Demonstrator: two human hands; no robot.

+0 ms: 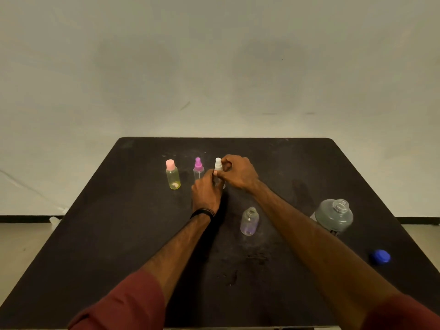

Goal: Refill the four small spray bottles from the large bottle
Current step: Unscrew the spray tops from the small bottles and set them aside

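4 small spray bottles are standing upright on the black table [119,234], long axes vertical, necks pointing up. 3 are forming a row across the far middle: the yellow bottle [173,178] with its pink cap at left, the clear bottle with the magenta sprayer [198,166] beside it, and the white-topped bottle [218,164] at right. The left hand [206,192] is curling around the body of the white-topped bottle, hiding most of it; the right hand [239,172] is pinching the white spray head with thumb and fingers. The 4th, the uncapped violet-tinted bottle [249,221], is standing nearer, between the forearms, mouth open; liquid level cannot be told. The yellow bottle is showing a small pale patch at its base; whether that is liquid cannot be told. The large bottle [334,216] is standing near the right edge, uncapped, mouth open and facing up; its contents cannot be told. The blue cap [380,257] is lying on the table nearer and further right, well apart from the large bottle and close to the right edge. Open tabletop is lying left of the row, behind it to the far edge, and along the near middle. A dark band [202,212] is sitting on the left wrist, and dark red sleeves [123,303] are bunching on both forearms.
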